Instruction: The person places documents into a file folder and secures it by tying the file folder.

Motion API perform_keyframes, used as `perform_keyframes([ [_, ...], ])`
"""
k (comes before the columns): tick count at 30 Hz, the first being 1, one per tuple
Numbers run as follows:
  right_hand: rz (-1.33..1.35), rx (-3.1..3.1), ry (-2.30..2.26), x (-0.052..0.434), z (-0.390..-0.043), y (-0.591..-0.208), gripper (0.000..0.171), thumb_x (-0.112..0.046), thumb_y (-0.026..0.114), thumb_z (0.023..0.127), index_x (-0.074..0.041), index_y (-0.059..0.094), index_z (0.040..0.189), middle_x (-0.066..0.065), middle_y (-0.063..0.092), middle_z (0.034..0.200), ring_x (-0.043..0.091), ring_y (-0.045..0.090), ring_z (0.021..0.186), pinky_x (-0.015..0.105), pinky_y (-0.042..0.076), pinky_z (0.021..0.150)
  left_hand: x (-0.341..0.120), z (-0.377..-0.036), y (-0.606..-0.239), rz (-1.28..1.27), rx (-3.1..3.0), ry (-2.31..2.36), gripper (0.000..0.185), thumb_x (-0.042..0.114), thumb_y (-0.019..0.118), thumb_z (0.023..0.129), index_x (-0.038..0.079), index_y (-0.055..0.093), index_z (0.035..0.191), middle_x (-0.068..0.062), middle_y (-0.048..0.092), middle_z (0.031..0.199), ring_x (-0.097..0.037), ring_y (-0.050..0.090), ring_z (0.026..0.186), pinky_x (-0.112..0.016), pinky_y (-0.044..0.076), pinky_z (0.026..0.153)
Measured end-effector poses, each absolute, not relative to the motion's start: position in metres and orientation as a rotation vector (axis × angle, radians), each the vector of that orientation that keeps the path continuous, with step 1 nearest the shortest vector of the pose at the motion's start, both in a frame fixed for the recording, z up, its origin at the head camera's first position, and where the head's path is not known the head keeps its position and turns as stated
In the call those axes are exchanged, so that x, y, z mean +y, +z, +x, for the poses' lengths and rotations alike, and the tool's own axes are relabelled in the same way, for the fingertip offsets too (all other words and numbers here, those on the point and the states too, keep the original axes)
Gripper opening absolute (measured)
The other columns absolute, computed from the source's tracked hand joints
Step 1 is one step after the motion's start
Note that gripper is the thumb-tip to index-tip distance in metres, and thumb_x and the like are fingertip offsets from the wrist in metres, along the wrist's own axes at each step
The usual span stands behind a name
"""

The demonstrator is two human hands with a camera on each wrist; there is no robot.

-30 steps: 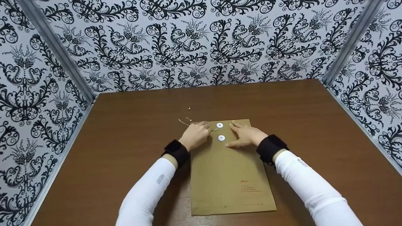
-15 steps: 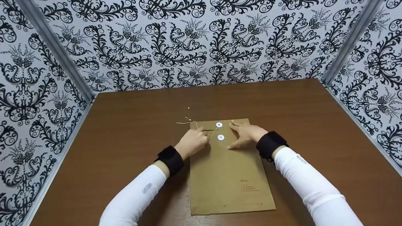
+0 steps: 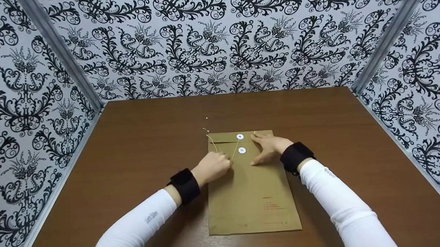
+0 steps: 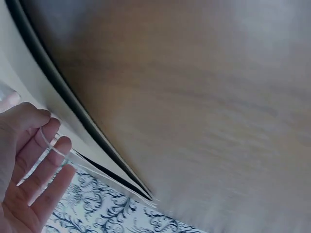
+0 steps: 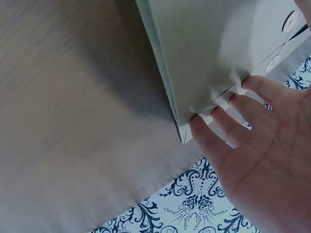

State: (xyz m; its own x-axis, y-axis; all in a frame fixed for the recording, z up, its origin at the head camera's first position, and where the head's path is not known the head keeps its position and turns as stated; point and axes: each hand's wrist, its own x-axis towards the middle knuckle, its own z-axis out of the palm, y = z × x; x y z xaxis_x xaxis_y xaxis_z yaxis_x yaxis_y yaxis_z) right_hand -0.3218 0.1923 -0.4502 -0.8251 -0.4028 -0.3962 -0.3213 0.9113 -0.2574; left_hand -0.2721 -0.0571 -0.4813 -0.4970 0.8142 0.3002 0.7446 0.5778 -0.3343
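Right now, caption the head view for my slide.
Left hand pinches the string of a brown envelope; right hand presses its flap.

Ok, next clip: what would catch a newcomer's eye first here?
Probably the brown envelope lying lengthwise mid-table, with two white button discs near its far end. The left hand pinches the thin string that runs from those discs, while the right hand lies flat on the envelope's far right corner. Bold black-and-white scroll wallpaper walls in the table on three sides.
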Motion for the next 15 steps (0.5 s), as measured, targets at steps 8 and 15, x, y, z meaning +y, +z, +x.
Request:
perform_keyframes([
  [8,-0.531,2.618,-0.277,0.194,-0.321,-0.45,0.112,-0.056,0.075,0.085,-0.005,0.016,0.164,0.02,0.011,0.173,0.043,0.016,0.16,0.055,0.024,0.129,-0.054,-0.257,-0.477,-1.236,-2.599,-0.113,0.018,0.007,0.075,0.077,0.011,0.063,0.064,-0.002,0.068,0.068,-0.021,0.066,0.06,-0.039,0.054,0.052],
  [15,-0.537,2.619,-0.281,0.194,-0.321,-0.451,0.112,-0.056,0.076,0.084,-0.004,0.017,0.164,0.02,0.012,0.173,0.042,0.017,0.16,0.054,0.024,0.129,-0.049,-0.247,-0.476,-1.23,-2.665,-0.185,0.014,0.007,0.076,0.075,0.011,0.067,0.065,-0.001,0.069,0.067,-0.018,0.064,0.059,-0.035,0.051,0.05],
])
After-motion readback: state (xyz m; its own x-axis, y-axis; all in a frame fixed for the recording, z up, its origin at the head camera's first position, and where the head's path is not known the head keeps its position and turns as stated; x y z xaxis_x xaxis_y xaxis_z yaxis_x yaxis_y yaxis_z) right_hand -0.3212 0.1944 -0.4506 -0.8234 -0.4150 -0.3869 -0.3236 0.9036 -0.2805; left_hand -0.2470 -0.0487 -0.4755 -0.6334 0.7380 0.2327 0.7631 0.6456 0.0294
